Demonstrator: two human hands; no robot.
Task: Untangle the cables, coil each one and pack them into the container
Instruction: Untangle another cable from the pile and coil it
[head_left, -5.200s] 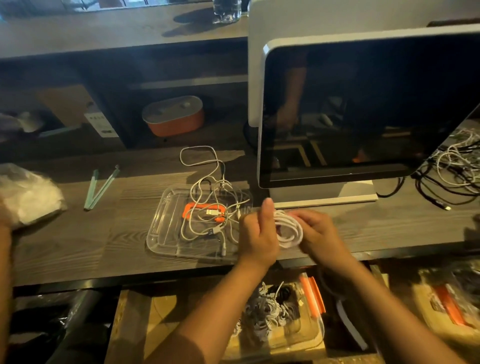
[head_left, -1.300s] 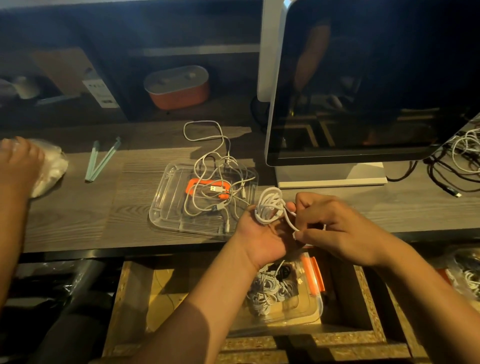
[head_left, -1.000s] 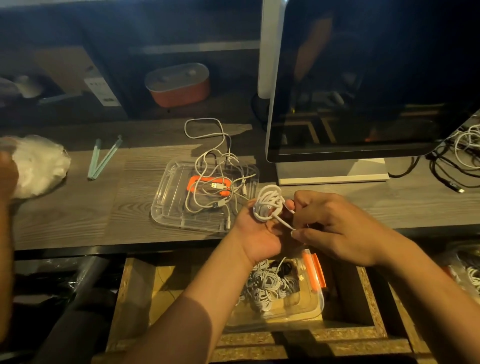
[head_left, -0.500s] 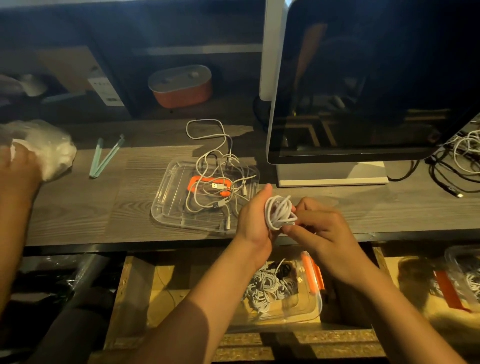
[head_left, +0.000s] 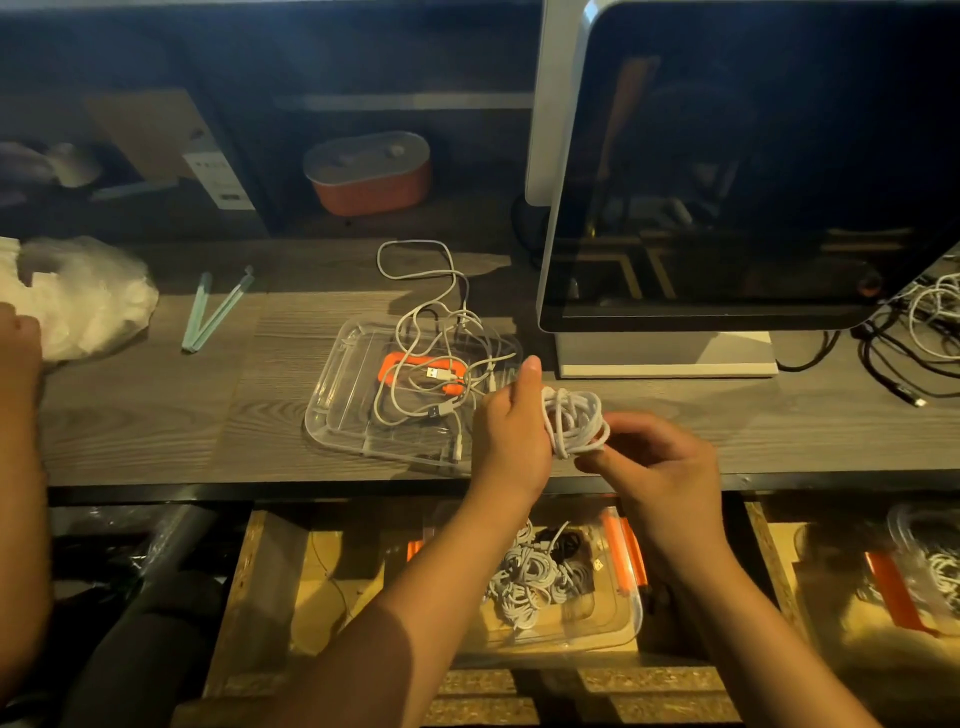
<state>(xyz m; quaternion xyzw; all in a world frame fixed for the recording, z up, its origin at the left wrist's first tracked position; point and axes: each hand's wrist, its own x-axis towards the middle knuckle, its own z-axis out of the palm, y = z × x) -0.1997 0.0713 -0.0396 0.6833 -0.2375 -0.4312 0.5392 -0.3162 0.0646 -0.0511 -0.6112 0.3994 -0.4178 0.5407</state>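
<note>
My left hand (head_left: 511, 431) grips a coiled white cable (head_left: 574, 423) over the desk's front edge. My right hand (head_left: 657, 467) pinches the lower right side of that coil with its fingertips. Left of the hands, a clear lid (head_left: 337, 405) with an orange clip lies on the desk, and a loose tangle of white cables (head_left: 436, 332) sprawls over it. Below the desk, a clear container (head_left: 626, 618) in an open drawer holds several coiled cables (head_left: 530, 571).
A large monitor (head_left: 753, 171) stands at the back right on a white base. More tangled cables (head_left: 919, 343) lie at the far right. A plastic bag (head_left: 83, 296) and another person's arm (head_left: 21, 415) are at the left, beside green sticks (head_left: 213, 309). An orange box (head_left: 369, 171) sits behind.
The wide loop I held five seconds ago is now a tight bundle. In the last second my left hand turned from palm-up to upright, and my right hand moved to the coil's lower right.
</note>
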